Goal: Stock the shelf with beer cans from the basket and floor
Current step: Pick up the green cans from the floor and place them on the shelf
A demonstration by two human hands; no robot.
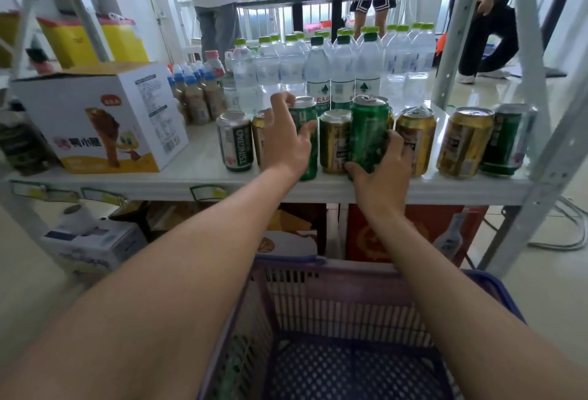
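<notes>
Beer cans stand in a row along the front of the white shelf. My left hand wraps a green can standing on the shelf. My right hand grips a taller green can from below, at the shelf's front edge between a gold can and another gold can. A silver-green Tsingtao can stands at the left end of the row. At the right end are a gold can and a green can. The purple basket sits below my arms.
Water bottles fill the back of the shelf, small milk-drink bottles stand to their left. A white and yellow carton sits on the shelf's left. Boxes fill the lower shelf. People stand behind the rack. Metal uprights frame the right side.
</notes>
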